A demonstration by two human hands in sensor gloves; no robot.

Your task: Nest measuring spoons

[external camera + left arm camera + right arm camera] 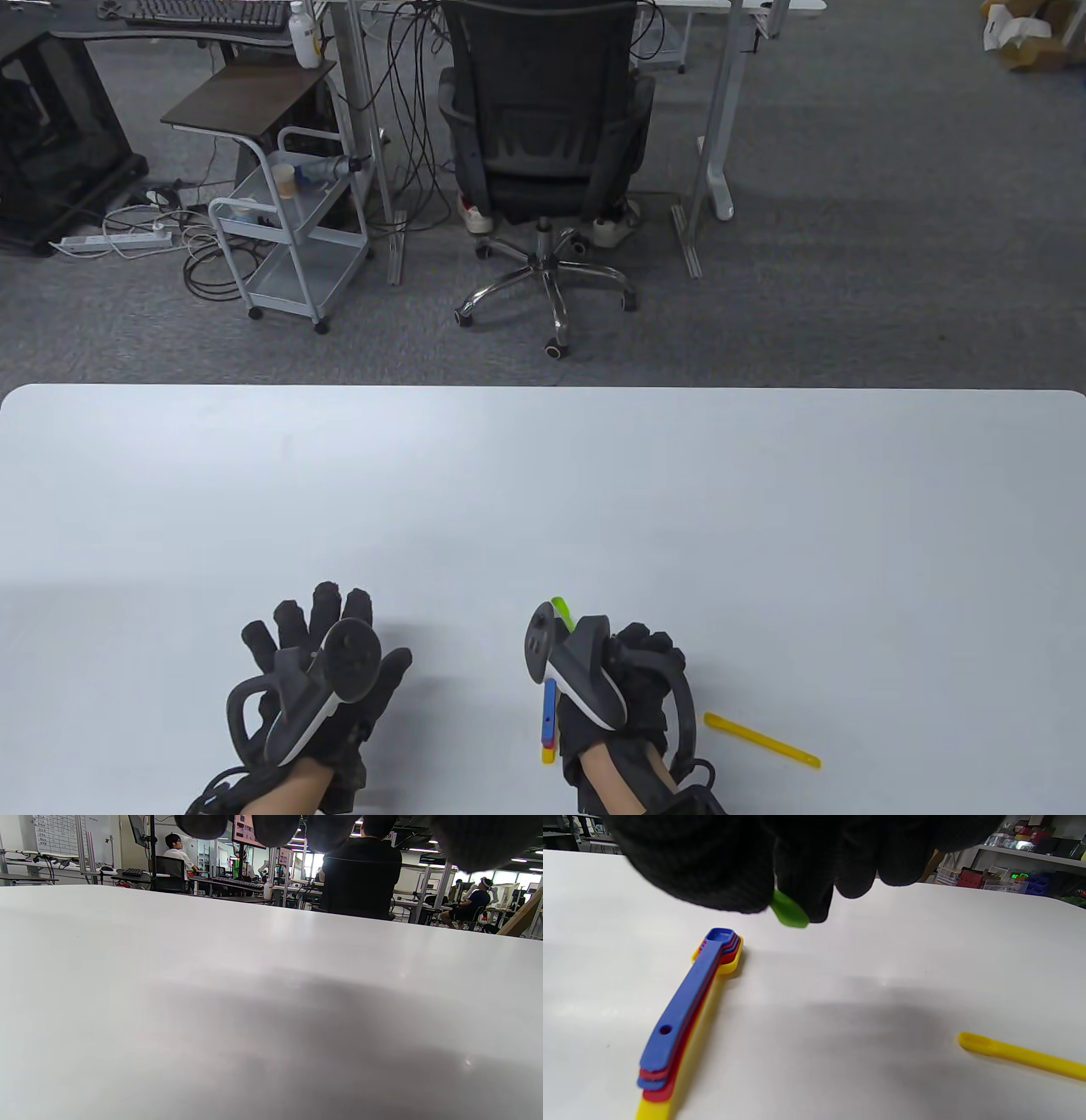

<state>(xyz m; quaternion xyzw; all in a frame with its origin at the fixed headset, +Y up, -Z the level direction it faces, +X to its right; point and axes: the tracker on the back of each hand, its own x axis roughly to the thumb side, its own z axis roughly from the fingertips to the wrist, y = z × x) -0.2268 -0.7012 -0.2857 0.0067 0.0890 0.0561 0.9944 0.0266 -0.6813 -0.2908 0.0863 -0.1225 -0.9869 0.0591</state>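
The stack of nested spoons (687, 1018), blue on red on yellow, lies on the desk (543, 509) under the right hand (628, 688), which pinches a green spoon (789, 911). I judge it goes on next, bowl aligned. A yellow spoon (761, 740) waits nearby. The left hand (318, 671) rests spread, holding nothing.

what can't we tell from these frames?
- Green spoon: mostly hidden by the right hand in the right wrist and table views; its bowl size cannot be read.
- Nested stack: near end cut off by the bottom edge of the right wrist view; spoon count unclear.
- Loose yellow spoon: handle end cut off at the right wrist view's right edge.
- Left hand: only blurred fingertips in its wrist view.
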